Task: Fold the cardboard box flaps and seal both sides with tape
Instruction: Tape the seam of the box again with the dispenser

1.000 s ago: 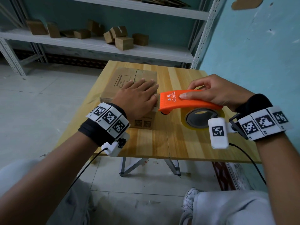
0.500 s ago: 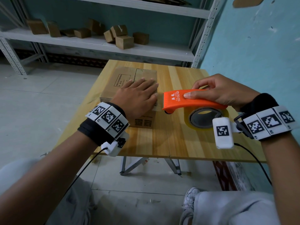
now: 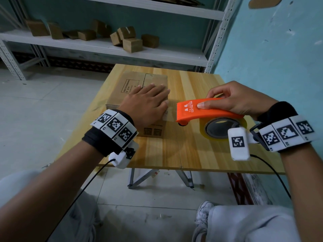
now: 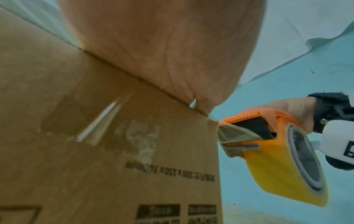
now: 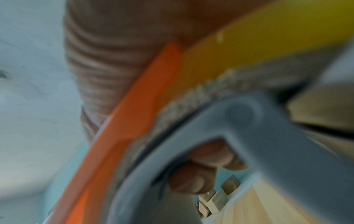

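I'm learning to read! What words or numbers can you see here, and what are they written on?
"YA LONG": on the orange tape dispenser; the smaller line under it is too blurred.
"150": upside down on the cardboard box; its other print is too blurred.
Wristband markers: patterns, no words.

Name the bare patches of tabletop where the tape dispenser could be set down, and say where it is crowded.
Bare: the table's near strip before the cardboard box, and the far right corner. Crowded: between the left hand and the tape dispenser in the right hand.

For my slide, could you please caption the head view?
Left hand flat on the cardboard box; right hand holds the orange tape dispenser beside it.
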Demonstrator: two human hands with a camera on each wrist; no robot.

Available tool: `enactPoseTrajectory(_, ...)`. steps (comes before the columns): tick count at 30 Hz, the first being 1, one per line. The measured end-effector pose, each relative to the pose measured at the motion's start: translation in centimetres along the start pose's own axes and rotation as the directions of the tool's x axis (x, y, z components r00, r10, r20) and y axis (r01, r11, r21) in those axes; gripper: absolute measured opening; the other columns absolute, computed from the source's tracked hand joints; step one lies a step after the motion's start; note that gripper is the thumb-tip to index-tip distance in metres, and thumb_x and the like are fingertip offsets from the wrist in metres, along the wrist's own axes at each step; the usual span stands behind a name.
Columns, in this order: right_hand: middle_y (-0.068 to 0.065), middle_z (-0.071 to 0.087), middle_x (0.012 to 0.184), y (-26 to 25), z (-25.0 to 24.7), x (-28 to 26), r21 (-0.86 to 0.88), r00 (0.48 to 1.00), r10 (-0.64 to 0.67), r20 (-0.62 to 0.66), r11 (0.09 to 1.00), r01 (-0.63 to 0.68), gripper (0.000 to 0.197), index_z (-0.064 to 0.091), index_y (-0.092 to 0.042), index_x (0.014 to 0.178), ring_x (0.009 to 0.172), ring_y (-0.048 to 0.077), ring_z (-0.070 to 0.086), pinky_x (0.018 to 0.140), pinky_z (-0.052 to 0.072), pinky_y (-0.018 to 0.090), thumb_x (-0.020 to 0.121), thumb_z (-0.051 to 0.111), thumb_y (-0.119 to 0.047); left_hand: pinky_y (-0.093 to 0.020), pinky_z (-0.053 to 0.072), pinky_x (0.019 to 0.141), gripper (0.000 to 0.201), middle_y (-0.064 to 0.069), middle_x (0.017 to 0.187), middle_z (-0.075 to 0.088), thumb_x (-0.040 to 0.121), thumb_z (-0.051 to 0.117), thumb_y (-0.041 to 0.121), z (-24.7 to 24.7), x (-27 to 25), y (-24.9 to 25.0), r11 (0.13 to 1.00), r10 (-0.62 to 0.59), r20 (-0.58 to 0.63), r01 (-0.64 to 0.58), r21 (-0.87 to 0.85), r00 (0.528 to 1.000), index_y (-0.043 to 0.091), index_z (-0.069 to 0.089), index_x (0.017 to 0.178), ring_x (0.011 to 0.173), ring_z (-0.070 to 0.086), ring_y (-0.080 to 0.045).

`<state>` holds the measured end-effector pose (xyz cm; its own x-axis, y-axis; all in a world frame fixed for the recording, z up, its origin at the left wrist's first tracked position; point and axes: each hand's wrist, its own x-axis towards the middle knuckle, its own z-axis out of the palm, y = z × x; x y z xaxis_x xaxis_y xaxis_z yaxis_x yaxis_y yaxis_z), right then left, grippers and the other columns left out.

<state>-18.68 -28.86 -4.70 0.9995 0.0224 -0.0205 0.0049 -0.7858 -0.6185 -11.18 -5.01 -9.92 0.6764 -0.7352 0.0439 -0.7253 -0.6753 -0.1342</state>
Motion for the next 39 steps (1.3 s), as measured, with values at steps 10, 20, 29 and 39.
enactPoseTrajectory(10,0.002,0.072,0.083,0.1,-0.1,0.0,-0.007,1.0,-0.002,0.016,1.0,0.002,0.037,0.071,-0.02,0.091,0.068,0.011,0.068,0.062,0.049,0.021,0.075,0.068,-0.053,-0.052,0.014,0.117,0.096,-0.007,0.161,0.006,0.069,-0.02,0.052,0.5,0.0,-0.4,0.999,0.02,-0.039,-0.019,0.035,0.999,0.016,0.014,0.151,0.148,0.005,-0.028)
enactPoseTrajectory(20,0.004,0.073,0.084,1.3,-0.4,-0.7,-0.001,1.0,-0.001,0.019,1.0,0.001,0.04,0.071,-0.018,0.089,0.071,0.015,0.07,0.065,0.052,0.023,0.072,0.069,-0.054,-0.052,0.015,0.116,0.084,-0.007,0.161,0.008,0.079,-0.015,0.049,0.9,0.2,-0.4,0.998,0.039,-0.065,-0.036,0.057,0.997,0.016,0.017,0.15,0.148,0.006,-0.03)
enactPoseTrajectory(29,0.001,0.071,0.084,0.4,0.5,-0.3,-0.087,1.0,-0.001,0.013,0.996,0.002,0.036,0.071,-0.018,0.088,0.069,0.009,0.066,0.066,0.051,0.022,0.077,0.069,-0.052,-0.047,0.01,0.118,0.059,0.002,0.161,0.007,0.098,0.004,0.047,1.4,0.6,-0.4,0.992,-0.068,-0.111,0.055,-0.116,0.992,0.024,0.01,0.153,0.148,0.006,-0.02)
enactPoseTrajectory(39,-0.005,0.066,0.091,-1.0,1.3,0.5,-0.201,0.998,0.027,0.058,0.979,-0.015,0.036,0.069,-0.024,0.086,0.085,0.011,0.061,0.069,0.046,0.028,0.075,0.069,-0.058,-0.051,0.012,0.118,0.089,-0.002,0.161,0.007,0.073,-0.016,0.054,1.2,0.5,-0.4,0.998,-0.026,-0.075,0.021,-0.064,0.997,0.022,0.012,0.152,0.148,0.005,-0.024)
